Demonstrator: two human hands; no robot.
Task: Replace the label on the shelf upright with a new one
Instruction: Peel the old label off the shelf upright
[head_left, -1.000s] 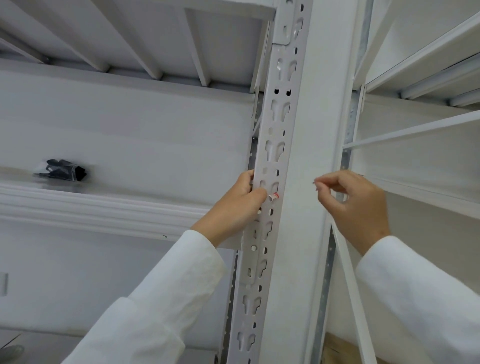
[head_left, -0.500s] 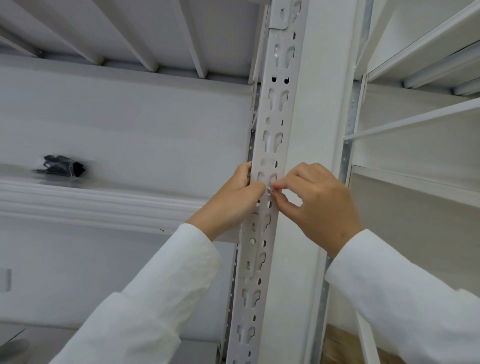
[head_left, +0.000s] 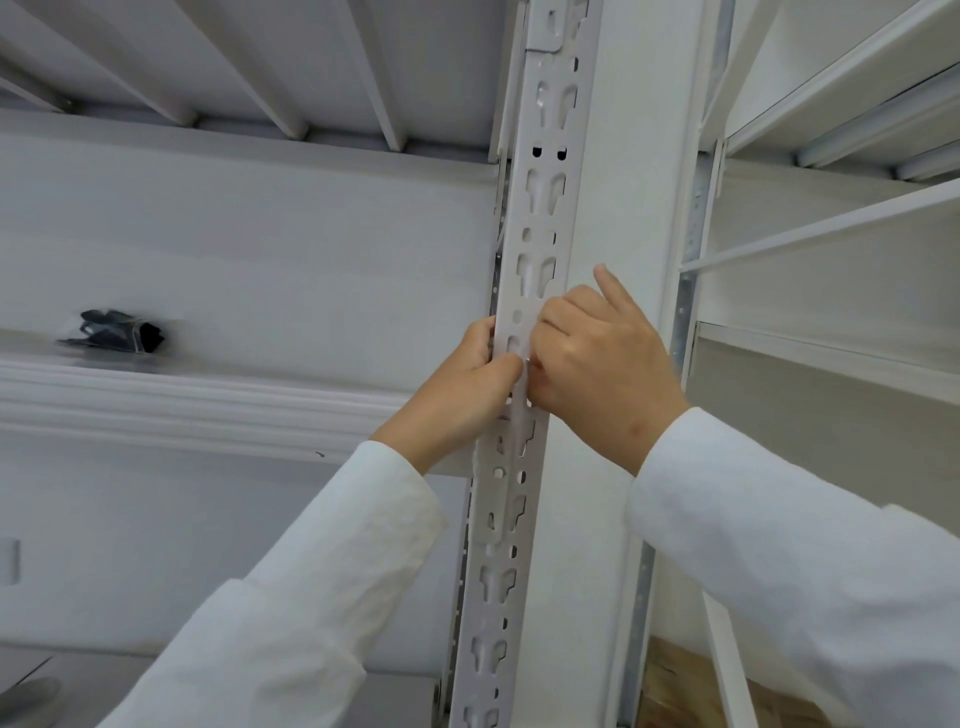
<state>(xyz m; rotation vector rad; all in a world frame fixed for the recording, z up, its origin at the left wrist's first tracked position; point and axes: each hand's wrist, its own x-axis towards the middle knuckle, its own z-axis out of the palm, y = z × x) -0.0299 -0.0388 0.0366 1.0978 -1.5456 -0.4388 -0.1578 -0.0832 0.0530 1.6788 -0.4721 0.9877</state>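
The shelf upright (head_left: 543, 208) is a white perforated metal post that runs up the middle of the view. My left hand (head_left: 462, 387) grips its left edge, thumb pressed on its face. My right hand (head_left: 597, 364) meets it from the right, with the fingers curled against the same spot and the index finger lifted. The label (head_left: 525, 387) shows only as a thin pale sliver between thumb and fingers; the rest is hidden under both hands.
On the left shelf lies a black item in a clear bag (head_left: 117, 332), above the white shelf beam (head_left: 208, 400). A second shelving bay with a slanted brace (head_left: 831, 223) stands to the right. A wooden surface (head_left: 675, 675) shows at the bottom.
My right hand came in from the right, where it hung pinched in the air, and now presses onto the upright beside my left thumb. The small red-edged label is now covered.
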